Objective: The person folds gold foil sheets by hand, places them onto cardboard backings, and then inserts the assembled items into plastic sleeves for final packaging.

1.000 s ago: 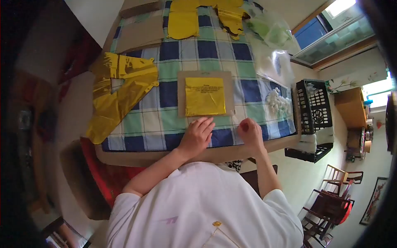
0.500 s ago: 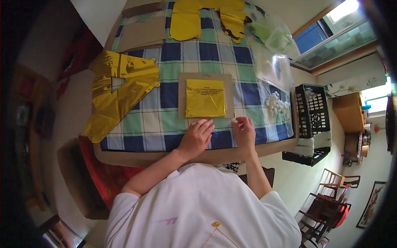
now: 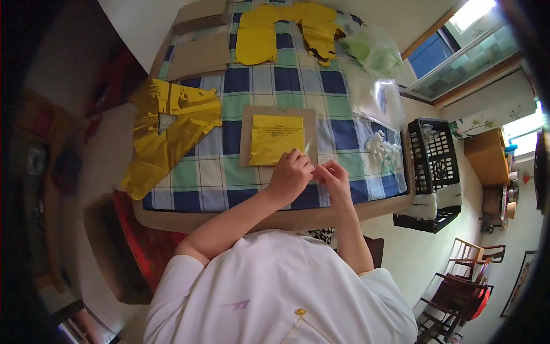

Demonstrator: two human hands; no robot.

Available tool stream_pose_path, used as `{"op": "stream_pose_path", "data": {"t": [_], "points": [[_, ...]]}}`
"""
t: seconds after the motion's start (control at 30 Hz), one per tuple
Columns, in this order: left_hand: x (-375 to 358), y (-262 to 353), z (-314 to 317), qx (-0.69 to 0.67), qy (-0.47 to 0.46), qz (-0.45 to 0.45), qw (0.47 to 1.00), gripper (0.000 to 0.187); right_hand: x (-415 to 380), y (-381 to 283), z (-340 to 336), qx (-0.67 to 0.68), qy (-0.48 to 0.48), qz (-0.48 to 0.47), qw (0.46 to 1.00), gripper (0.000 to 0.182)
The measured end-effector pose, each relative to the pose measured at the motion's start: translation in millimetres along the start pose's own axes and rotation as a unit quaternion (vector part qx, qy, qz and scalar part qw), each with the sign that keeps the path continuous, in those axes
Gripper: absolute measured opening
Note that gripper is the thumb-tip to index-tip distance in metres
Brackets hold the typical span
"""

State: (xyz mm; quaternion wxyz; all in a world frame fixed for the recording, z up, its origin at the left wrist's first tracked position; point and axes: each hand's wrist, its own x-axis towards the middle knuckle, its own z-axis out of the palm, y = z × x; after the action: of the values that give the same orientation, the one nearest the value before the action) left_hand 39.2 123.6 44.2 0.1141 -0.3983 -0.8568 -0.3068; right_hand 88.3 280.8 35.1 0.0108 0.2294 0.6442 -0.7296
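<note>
A folded gold foil sheet [image 3: 277,137] with small printed text lies on a brown cardboard piece [image 3: 246,137] on the checked cloth. My left hand [image 3: 291,175] is closed over the lower right corner of the foil, fingers bent. Beside it my right hand [image 3: 334,178] is closed in a pinch, its fingertips meeting those of my left hand. A small whitish strip [image 3: 307,148] sticks up by the left fingertips; what the fingers hold is too small to make out. To the right sits a pile of small white pieces [image 3: 382,148] on clear plastic.
A gold foil letter A [image 3: 197,114] lies left, another gold foil shape [image 3: 256,40] at the back. Cardboard sheets [image 3: 200,54] are at the back left, clear plastic bags [image 3: 375,54] at the back right. A black crate [image 3: 433,155] stands beside the table.
My left hand has moved right, and my right hand slightly left, so their fingertips now meet. The whitish strip now shows above them. The whole view has shifted slightly.
</note>
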Motion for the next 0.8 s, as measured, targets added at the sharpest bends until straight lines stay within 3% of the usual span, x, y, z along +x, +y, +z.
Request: {"op": "stream_pose_path", "data": {"t": [0.33, 0.6, 0.8], "points": [[4.5, 3.9, 0.0, 0.066, -0.021, 0.070, 0.995, 0.006, 0.8, 4.6, 4.4, -0.019, 0.002, -0.031, 0.999, 0.013], [0.7, 1.9, 1.4, -0.006, 0.020, 0.033, 0.999, 0.007, 5.2, 9.2, 1.9, -0.026, 0.009, -0.034, 0.999, 0.013], [-0.2, 2.7, 15.3, 0.039, -0.011, 0.037, 0.998, 0.008, 7.2, 14.3, 1.4, -0.052, 0.005, -0.035, 0.998, 0.010]]}}
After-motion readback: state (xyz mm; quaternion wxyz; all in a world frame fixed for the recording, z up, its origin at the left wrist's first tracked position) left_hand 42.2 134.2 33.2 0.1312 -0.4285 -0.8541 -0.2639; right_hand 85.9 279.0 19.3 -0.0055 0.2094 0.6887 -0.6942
